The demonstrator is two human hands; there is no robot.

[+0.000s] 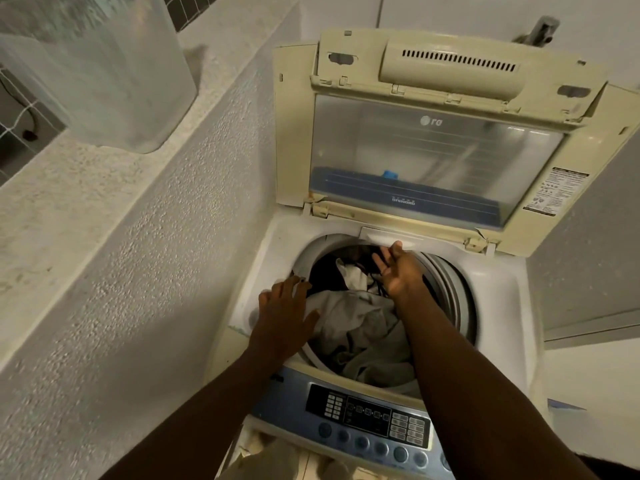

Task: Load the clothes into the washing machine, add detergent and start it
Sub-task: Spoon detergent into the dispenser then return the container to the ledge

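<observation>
fingers (294, 284) over rumpled grey clothes (360, 327)

Yellowed plastic lid (346, 133) w/ glossy window; soft cloth clothes (360, 327); rough wall (156, 271).

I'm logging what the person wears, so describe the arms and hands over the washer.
Both arms are bare as far as the frame shows, with no sleeves in view. The left hand and right hand wear no gloves; I can make out no rings, watch or bracelets.
</observation>
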